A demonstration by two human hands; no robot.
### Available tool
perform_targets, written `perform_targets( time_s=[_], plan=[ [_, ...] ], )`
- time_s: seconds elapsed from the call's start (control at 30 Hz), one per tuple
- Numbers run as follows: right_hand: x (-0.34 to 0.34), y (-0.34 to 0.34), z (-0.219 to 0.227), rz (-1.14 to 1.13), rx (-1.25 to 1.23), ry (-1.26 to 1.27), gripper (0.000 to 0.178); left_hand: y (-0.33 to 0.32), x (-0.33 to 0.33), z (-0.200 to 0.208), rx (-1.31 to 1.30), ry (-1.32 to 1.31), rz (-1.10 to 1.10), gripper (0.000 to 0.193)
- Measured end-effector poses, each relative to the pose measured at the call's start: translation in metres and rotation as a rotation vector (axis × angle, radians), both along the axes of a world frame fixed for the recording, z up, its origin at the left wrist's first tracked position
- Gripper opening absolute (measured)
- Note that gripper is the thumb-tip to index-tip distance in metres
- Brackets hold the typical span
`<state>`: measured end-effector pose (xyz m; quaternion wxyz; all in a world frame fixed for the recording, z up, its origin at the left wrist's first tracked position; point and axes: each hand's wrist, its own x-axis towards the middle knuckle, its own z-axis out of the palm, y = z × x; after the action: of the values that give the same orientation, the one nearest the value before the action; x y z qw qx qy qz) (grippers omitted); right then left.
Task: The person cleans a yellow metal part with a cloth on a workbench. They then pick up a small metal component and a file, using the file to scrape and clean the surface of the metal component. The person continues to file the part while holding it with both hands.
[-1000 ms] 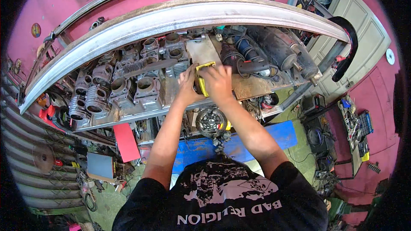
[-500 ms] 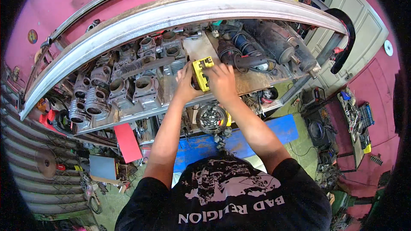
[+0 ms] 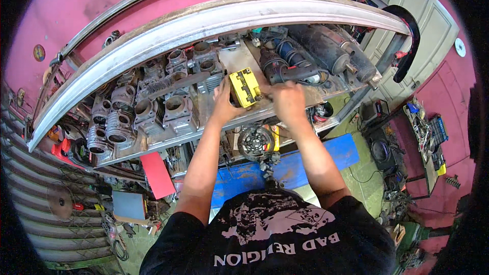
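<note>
A yellow motorcycle battery [image 3: 241,82] with a black strip along its top stands on the workbench. My left hand [image 3: 222,103] holds its left side, thumb at the near end and fingers along the side. My right hand [image 3: 289,101] is just right of the battery and apart from it, with fingers curled together and somewhat blurred. What they pinch, if anything, cannot be made out. A power tool with a dark body [image 3: 295,75] lies just beyond my right hand.
Several metal engine cylinders [image 3: 178,112] crowd the bench's left side. Exhaust mufflers [image 3: 326,51] lie at the back right. A white curved beam [image 3: 214,15] crosses above the bench. Below are a round metal part [image 3: 255,142] and a blue board [image 3: 331,155].
My right hand has moved off the battery's top to the right, and its fingers have curled. My left hand stays on the battery. The view has shifted slightly.
</note>
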<state>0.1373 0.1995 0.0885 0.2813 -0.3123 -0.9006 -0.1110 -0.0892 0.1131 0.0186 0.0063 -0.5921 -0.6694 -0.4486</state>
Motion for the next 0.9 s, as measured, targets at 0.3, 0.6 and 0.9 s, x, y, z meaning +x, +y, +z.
perform_targets(
  time_s=[0.3,0.6,0.9],
  plan=[
    [0.055,0.061,-0.070,-0.396,-0.097,0.110,0.028,0.005,0.004,0.006,-0.007,-0.020,-0.012,0.138],
    [-0.017,-0.040,-0.037,-0.020,-0.363,0.245,0.084,0.003,-0.007,-0.009,-0.054,0.009,0.043,0.106],
    [-0.031,-0.036,-0.056,-0.014,-0.501,0.336,0.111,0.001,-0.016,-0.008,0.061,-0.861,-0.415,0.042]
  ],
)
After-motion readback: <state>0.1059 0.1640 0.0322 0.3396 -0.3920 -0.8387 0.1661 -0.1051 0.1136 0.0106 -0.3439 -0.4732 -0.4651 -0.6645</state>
